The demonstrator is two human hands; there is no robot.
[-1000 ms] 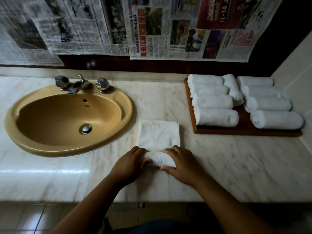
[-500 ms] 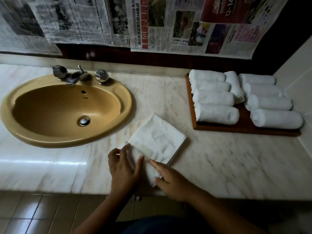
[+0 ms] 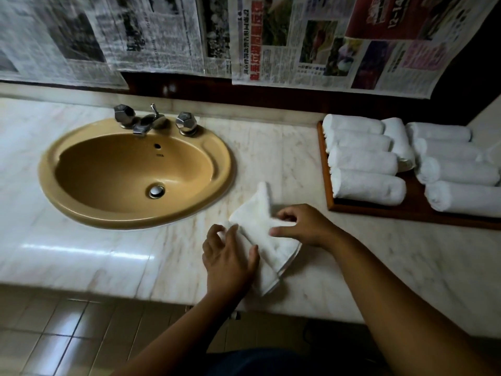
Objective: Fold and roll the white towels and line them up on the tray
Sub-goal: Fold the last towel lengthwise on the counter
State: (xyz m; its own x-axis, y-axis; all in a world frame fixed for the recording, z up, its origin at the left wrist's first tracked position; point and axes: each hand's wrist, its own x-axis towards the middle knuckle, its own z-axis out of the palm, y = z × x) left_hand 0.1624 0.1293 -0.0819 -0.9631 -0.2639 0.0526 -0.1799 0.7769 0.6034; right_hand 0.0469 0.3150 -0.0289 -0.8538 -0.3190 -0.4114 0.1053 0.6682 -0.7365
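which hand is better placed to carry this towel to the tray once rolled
Right, likely: the right hand pinches the towel on the side nearer the tray; the left hand rests on the farther side.

Left grip [image 3: 230, 259] flat, fingers spread – right grip [image 3: 303, 226] curled, pinching towel [image 3: 259, 227] – forearms bare.
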